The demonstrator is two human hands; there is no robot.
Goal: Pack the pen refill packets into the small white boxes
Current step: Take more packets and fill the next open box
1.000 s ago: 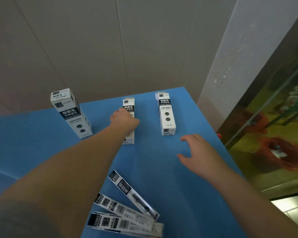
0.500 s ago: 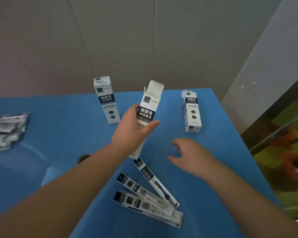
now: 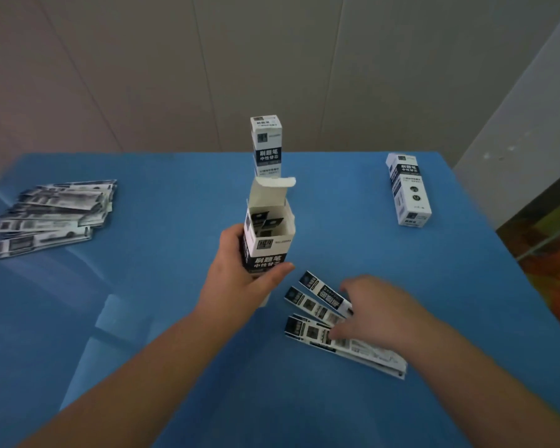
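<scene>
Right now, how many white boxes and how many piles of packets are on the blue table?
White boxes: 3 (open box in the left hand, far box, right box)
Packet piles: 2 (left pile, near pile under the right hand)
Total: 5

Bare blue table (image 3: pixel 175 302) lies between the left packet pile (image 3: pixel 50 215) and the held open box (image 3: pixel 267 244). Two closed boxes stand far centre (image 3: pixel 266 147) and far right (image 3: pixel 408 192).
</scene>
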